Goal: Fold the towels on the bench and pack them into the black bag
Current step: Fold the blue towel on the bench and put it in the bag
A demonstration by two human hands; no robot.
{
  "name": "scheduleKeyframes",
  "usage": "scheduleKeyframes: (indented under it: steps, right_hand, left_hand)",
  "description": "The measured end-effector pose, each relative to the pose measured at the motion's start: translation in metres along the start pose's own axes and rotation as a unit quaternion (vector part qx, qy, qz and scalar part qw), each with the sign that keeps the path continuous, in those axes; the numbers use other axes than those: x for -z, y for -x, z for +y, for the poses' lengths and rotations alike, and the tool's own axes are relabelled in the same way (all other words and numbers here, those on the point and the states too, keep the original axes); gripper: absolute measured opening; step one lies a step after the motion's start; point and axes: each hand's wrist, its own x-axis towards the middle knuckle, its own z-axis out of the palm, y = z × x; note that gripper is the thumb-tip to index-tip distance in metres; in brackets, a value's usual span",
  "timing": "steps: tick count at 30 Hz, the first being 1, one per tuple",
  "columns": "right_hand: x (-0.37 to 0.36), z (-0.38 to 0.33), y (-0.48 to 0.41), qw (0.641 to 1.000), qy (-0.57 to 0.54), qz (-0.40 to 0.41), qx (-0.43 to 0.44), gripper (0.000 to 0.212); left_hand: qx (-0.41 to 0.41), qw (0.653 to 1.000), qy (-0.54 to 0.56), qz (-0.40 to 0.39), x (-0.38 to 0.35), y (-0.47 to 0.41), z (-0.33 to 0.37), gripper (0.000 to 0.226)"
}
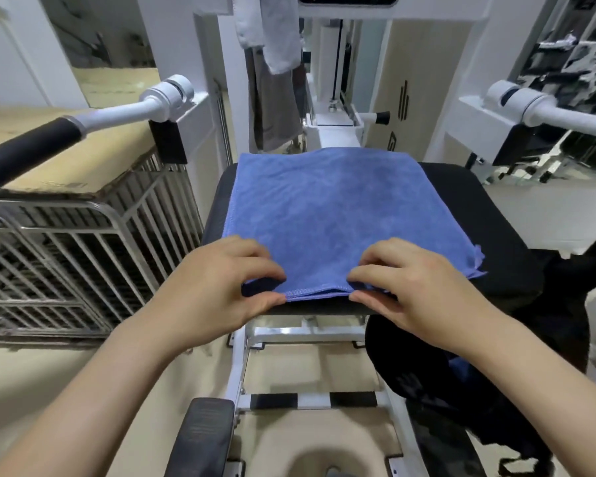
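Far left: wire cage (66, 242) topped with cardboard, and above it a black-gripped machine handle (25, 149). Untouched, well apart from the work.

Next, left hand (217, 287): fingers curled over the near edge of the blue towel (341, 215), thumb set against the hem, pinching the layered edge. Judged to be keeping the layers aligned ahead of a further fold.

Centre: blue towel laid flat on the black bench pad (503, 235), already doubled, to judge by the stacked hems visible at the near edge between the hands. Far edge slightly overhanging the back of the pad, near edge roughly level with the front. Placement judged deliberate: pad used as a flat folding surface within easy reach.

Behind, hung on the white machine frame: white towel (276, 32) and grey towel (272, 105), not on the bench and not folded.

Right hand (413, 290): same grip mirrored, fingertips on top, thumb at the hem, pinching the towel's near edge near the left hand. Two-point hold judged suited to lifting that edge evenly.

Lower right: black bag (496, 401) beside the bench, below the right forearm, apparently placed for a short transfer. Patch of blue visible at its opening, possibly a packed towel, not confirmable.

Task judged partway: this towel mid-fold, not yet packed.
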Motion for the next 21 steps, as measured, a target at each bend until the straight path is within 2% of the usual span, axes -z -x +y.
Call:
scheduleKeyframes:
  steps: [3,6,8,10,15,18,21]
  right_hand:
    - [-0.006,0.004,0.004,0.997,0.048,0.047,0.038,0.022]
    - [-0.016,0.004,0.009,0.987,0.100,0.108,0.070,0.021]
    - [-0.021,0.006,0.012,0.982,0.107,0.135,0.080,0.012]
    - [-0.024,0.008,0.015,0.980,0.113,0.133,0.093,0.008]
    - [-0.022,0.008,0.020,0.976,0.136,0.125,0.116,0.023]
    - [-0.019,0.009,0.023,0.979,0.129,0.116,0.111,0.021]
    - [-0.015,0.013,0.027,0.981,0.142,0.084,0.104,0.016]
  left_hand:
    - [-0.064,0.995,-0.071,0.026,-0.001,0.009,-0.002,0.016]
    - [-0.105,0.983,-0.137,0.064,-0.010,0.016,-0.002,0.013]
    - [-0.116,0.977,-0.154,0.096,-0.014,0.019,-0.007,0.012]
    - [-0.128,0.972,-0.168,0.098,-0.015,0.021,-0.011,0.011]
    - [-0.162,0.959,-0.224,0.064,-0.013,0.021,-0.009,0.021]
    - [-0.154,0.947,-0.270,0.077,-0.009,0.022,-0.004,0.018]
    - [-0.142,0.949,-0.269,0.079,-0.011,0.030,-0.002,0.017]
